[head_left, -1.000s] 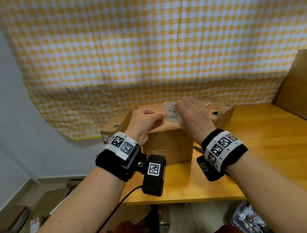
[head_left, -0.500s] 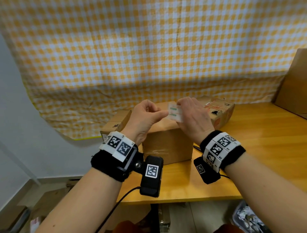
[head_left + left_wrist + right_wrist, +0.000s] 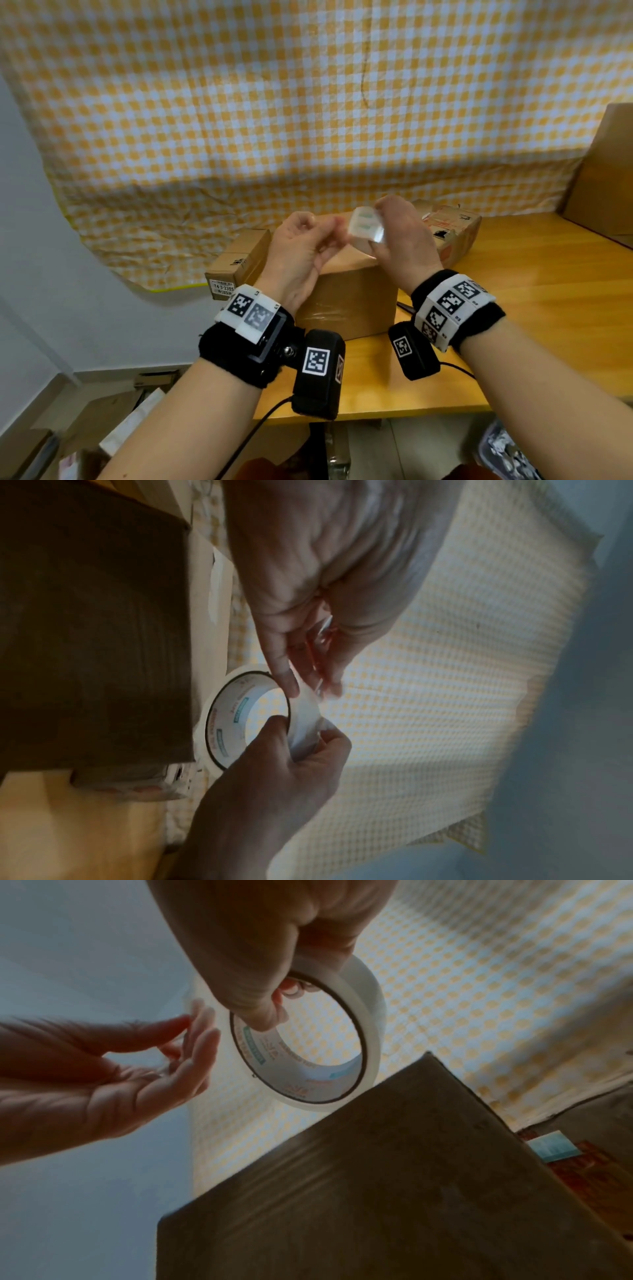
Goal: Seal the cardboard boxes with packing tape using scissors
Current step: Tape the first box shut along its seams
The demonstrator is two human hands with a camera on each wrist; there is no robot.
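Note:
My right hand (image 3: 382,236) grips a roll of clear packing tape (image 3: 365,226) just above the middle cardboard box (image 3: 346,294). In the right wrist view my thumb (image 3: 263,1015) hooks inside the roll (image 3: 363,1010) and my fingers wrap its outer face. My left hand (image 3: 325,228) is just left of the roll. Its thumb and fingers (image 3: 287,685) pinch the tape's loose clear end (image 3: 320,642) at the roll's rim (image 3: 240,685). A dark tip of the scissors (image 3: 405,306) shows on the table behind my right wrist.
A smaller box (image 3: 239,262) stands to the left and a worn, labelled box (image 3: 452,226) behind on the right. A large carton (image 3: 606,171) stands at the far right of the wooden table (image 3: 531,308). Checked cloth hangs behind. Clutter lies on the floor below.
Both hands and the roll have risen a little above the box top. The roll has tilted, and my left fingers have shifted slightly left of it.

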